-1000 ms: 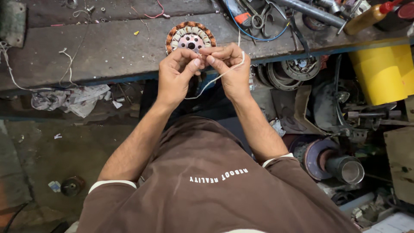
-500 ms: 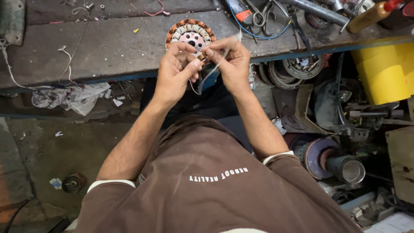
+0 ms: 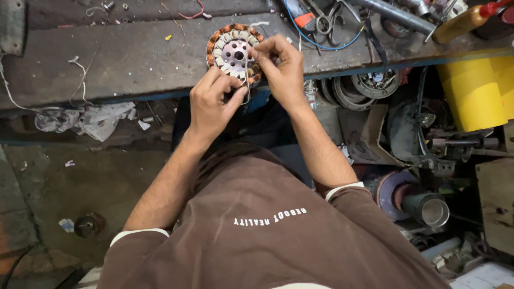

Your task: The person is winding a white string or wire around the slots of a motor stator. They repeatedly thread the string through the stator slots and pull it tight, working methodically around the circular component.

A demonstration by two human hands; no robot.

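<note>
A cluttered repair corner around us

We see a worn grey wooden workbench [image 3: 107, 59] with a blue-painted front edge, a stained concrete floor [image 3: 69, 182] littered with crumpled paper scraps [image 3: 99, 119], a yellow plastic drum [image 3: 474, 91] and a stack of dark metal parts [image 3: 412, 195] to our right.

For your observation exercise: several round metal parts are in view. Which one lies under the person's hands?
The copper-wound stator on the bench; both hands work at it. The other rings sit below the bench edge.
</note>
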